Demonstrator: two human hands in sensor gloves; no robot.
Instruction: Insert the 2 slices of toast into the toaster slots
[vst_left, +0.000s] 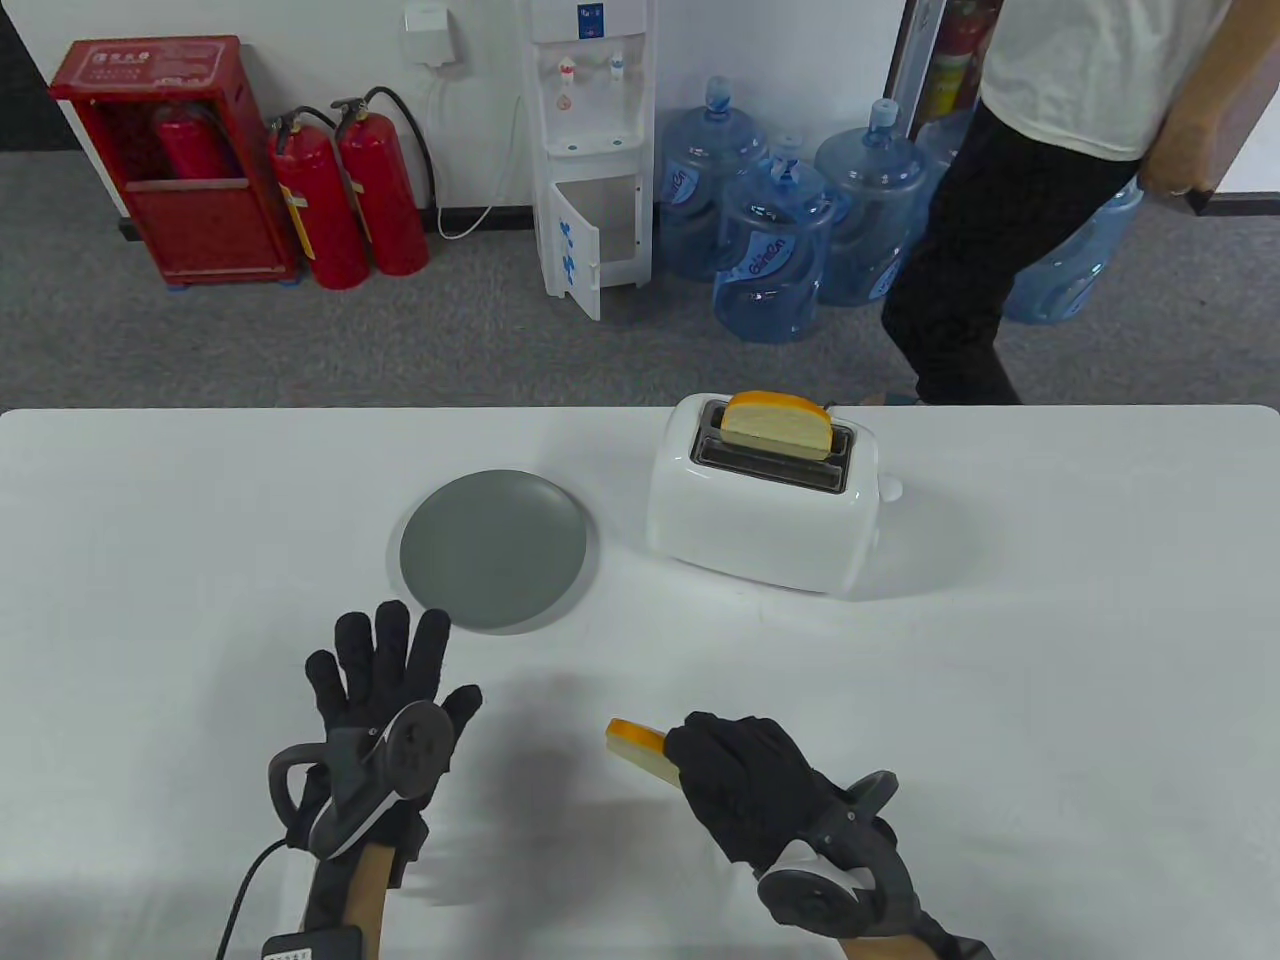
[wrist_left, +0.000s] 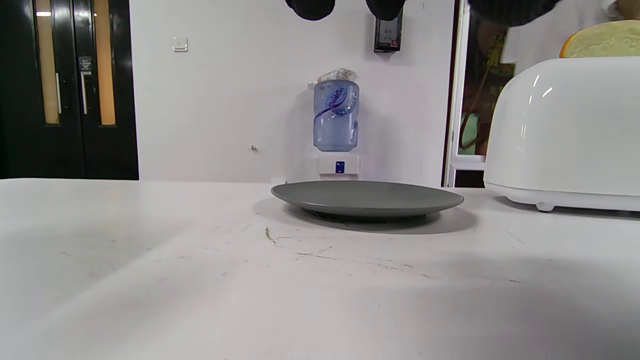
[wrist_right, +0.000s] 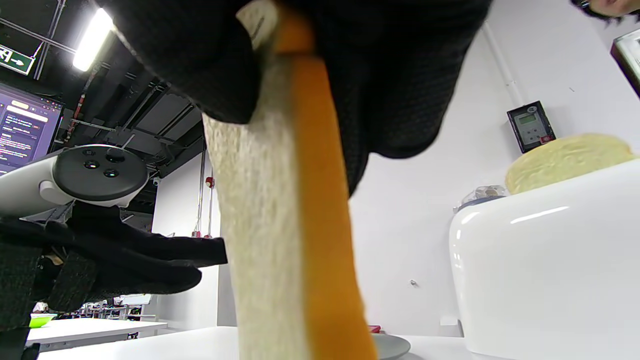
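Right hand low over the near part of the white surface, fingers curled round one slice of toast, gripped at its near end, crust edge poking out to the left of the glove. Seen from the right wrist view, held on edge, pale crumb face to the left and orange crust to the right, pinched from both sides by the glove.

Second slice of toast upright in the far slot of the white toaster, top half standing proud of the slot. Near slot dark and open. Toaster standing on the far right of centre, lever knob on its right end.

Left hand flat and spread over the near left of the surface, fingers straight, wide apart and holding nothing, fingertips just near of the grey plate; whether touching the rim, hard to tell. Plate bare, lying just left of the toaster, apart from it.

Beyond the surface, on the grey floor: a water dispenser, several blue water bottles, two red fire extinguishers beside a red cabinet, and a person standing at the far right.
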